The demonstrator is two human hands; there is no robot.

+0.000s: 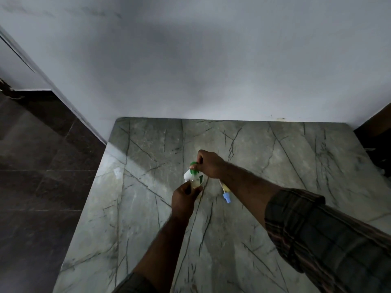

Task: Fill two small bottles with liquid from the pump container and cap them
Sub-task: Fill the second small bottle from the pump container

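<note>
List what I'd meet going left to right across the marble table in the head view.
Left hand holding a small bottle → right hand on the green pump → blue-capped bottle lying flat.

The counter (264,166) is a grey-green marble look with thin dark veins running all over it, and the wall (190,60) behind is plain pale grey-white, while the floor (42,166) off to the left is dark brown tile. The pump container (191,176) is white with a green pump top and a green patch on its side, the small bottle (195,183) in front of it looks clear with pale yellowish liquid, and the other bottle (224,192) lying on the counter is yellowish with a light blue cap. The sleeve (328,233) is a dark plaid, brownish-olive with reddish lines.
</note>
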